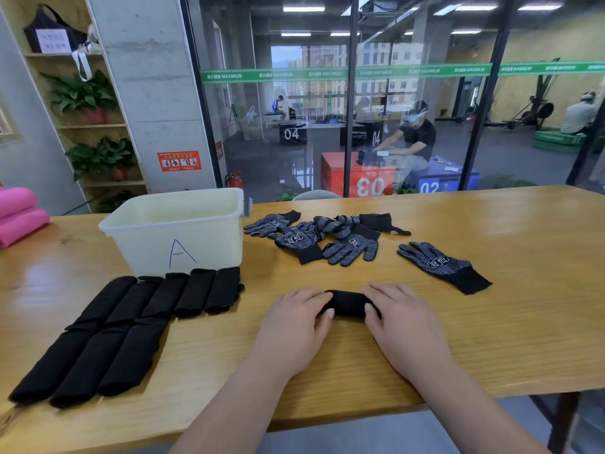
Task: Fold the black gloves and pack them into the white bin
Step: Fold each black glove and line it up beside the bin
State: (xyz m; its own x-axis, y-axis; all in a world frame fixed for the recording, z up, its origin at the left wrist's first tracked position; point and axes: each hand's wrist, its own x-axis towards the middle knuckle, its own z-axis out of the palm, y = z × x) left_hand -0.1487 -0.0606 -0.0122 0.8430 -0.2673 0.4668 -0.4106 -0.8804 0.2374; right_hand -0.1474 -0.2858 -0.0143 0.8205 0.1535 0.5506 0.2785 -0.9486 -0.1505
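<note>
A folded black glove (347, 302) lies on the wooden table (491, 339) in front of me. My left hand (296, 322) holds its left end and my right hand (404, 319) holds its right end, thumbs on its near side. Several folded black gloves (131, 319) lie in two rows at the left, just in front of the white bin (178, 234) marked "A". Behind my hands a heap of unfolded dotted black gloves (322, 235) rests on the table. One single dotted glove (442, 265) lies flat to the right.
Pink rolled foam (18, 216) sits at the table's far left edge. A glass wall stands behind the table. The near table edge runs just below my forearms. Bare wood stretches to the right of the single glove.
</note>
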